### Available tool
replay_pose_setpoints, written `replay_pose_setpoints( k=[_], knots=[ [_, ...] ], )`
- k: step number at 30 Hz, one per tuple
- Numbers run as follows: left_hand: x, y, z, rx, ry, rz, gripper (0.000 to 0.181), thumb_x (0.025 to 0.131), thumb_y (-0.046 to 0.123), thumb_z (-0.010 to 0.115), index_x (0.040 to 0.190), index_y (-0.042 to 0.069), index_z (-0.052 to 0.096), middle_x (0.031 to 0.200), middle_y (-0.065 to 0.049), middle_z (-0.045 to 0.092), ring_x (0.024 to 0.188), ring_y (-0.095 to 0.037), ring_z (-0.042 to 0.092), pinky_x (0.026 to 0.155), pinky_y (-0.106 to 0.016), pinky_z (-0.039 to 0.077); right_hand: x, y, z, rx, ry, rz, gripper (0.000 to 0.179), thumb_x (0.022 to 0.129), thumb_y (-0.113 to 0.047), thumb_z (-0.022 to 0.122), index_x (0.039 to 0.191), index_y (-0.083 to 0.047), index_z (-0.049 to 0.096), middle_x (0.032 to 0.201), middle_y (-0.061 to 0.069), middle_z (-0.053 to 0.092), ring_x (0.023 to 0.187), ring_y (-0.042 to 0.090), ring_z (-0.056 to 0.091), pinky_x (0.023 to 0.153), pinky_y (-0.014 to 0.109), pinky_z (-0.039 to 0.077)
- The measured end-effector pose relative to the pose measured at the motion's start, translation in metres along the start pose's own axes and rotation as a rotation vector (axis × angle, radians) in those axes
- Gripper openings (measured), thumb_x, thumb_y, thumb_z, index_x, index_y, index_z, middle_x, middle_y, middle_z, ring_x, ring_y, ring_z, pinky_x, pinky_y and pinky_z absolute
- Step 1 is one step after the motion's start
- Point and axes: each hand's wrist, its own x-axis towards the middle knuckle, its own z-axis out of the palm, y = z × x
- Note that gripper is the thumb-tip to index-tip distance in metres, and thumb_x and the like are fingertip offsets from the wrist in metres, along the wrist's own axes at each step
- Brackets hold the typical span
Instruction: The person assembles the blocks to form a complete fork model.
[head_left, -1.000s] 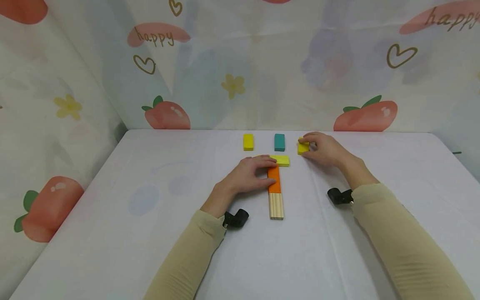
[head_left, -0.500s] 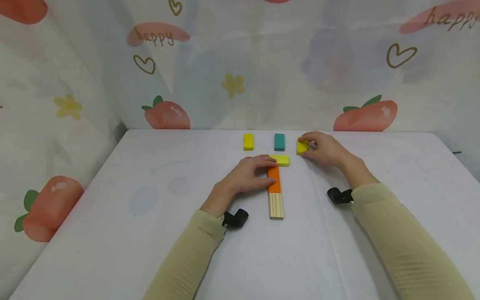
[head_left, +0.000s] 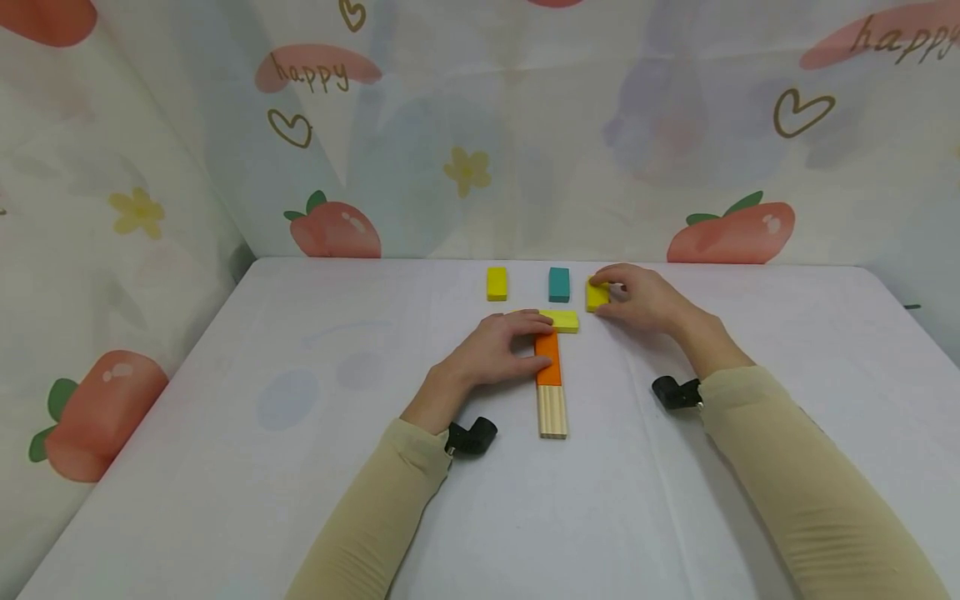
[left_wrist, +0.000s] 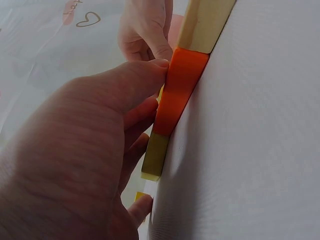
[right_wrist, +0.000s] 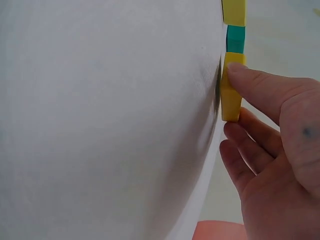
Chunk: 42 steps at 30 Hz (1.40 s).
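Note:
In the head view, my left hand [head_left: 491, 346] rests over a flat row. Its thumb touches an orange block [head_left: 548, 371], while its fingers reach over a yellow block [head_left: 564, 322] lying crosswise at the row's far end. A plain wood block [head_left: 552, 412] continues the row at the near end. My right hand [head_left: 648, 302] pinches another yellow block [head_left: 597, 297] between thumb and fingers, to the right of a teal block [head_left: 558, 285]. In the right wrist view, the thumb [right_wrist: 250, 80] presses on that held yellow block [right_wrist: 231, 102].
One more yellow block [head_left: 497, 284] lies at the back, left of the teal one. A white cloth covers the table [head_left: 615, 517], and a printed curtain [head_left: 525, 125] hangs behind its far edge. Black wrist cameras [head_left: 474, 437] stick out inward from both sleeves.
My right hand has shifted slightly left with the pinched yellow block, bringing it closer to the teal block. The left hand and the row beneath it have stayed put.

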Motion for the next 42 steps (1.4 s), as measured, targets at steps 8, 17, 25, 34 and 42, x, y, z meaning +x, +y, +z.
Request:
replay_pose_setpoints(
  k=[8,17,25,34,42],
  knots=[
    [0.001,-0.002,0.001,0.006,0.001,0.003,0.044,0.095,0.031,0.07,0.136,0.016,0.065,0.145,0.004,0.055,0.143,-0.012,0.036,0.118,-0.035,0.025,0.001,-0.004,0.001,-0.003,0.007,-0.006,0.051,0.095,-0.013,0.07,0.142,-0.001,0.054,0.151,0.022,0.042,0.138,0.043,0.036,0.112,0.059,0.032],
    [0.002,-0.001,0.001,0.02,0.006,0.021,0.044,0.095,0.031,0.071,0.136,0.016,0.066,0.144,0.004,0.056,0.142,-0.012,0.038,0.118,-0.035,0.026,0.002,-0.004,0.002,0.002,-0.001,-0.023,0.051,0.095,-0.013,0.07,0.141,0.0,0.054,0.15,0.023,0.043,0.136,0.044,0.039,0.112,0.059,0.032],
    [0.002,-0.002,0.001,0.005,0.006,0.018,0.044,0.095,0.031,0.071,0.136,0.015,0.066,0.144,0.004,0.056,0.143,-0.012,0.038,0.118,-0.033,0.025,0.004,-0.009,0.003,0.014,-0.001,-0.028,0.05,0.095,-0.013,0.07,0.141,-0.001,0.055,0.151,0.022,0.043,0.136,0.044,0.039,0.112,0.06,0.032],
    [0.001,0.0,0.0,0.013,0.002,0.008,0.044,0.095,0.031,0.071,0.136,0.015,0.066,0.145,0.003,0.056,0.143,-0.014,0.038,0.118,-0.035,0.025,0.005,-0.011,0.004,0.017,-0.005,-0.04,0.049,0.095,-0.012,0.07,0.141,-0.002,0.055,0.15,0.021,0.043,0.135,0.043,0.04,0.111,0.059,0.033],
    [0.001,0.0,0.001,-0.001,0.004,-0.012,0.045,0.095,0.032,0.071,0.136,0.016,0.065,0.146,0.004,0.055,0.143,-0.013,0.038,0.119,-0.037,0.025,0.006,-0.012,0.005,0.014,-0.005,-0.046,0.049,0.095,-0.012,0.07,0.141,-0.003,0.055,0.151,0.021,0.042,0.135,0.043,0.04,0.111,0.059,0.034]
  ],
)
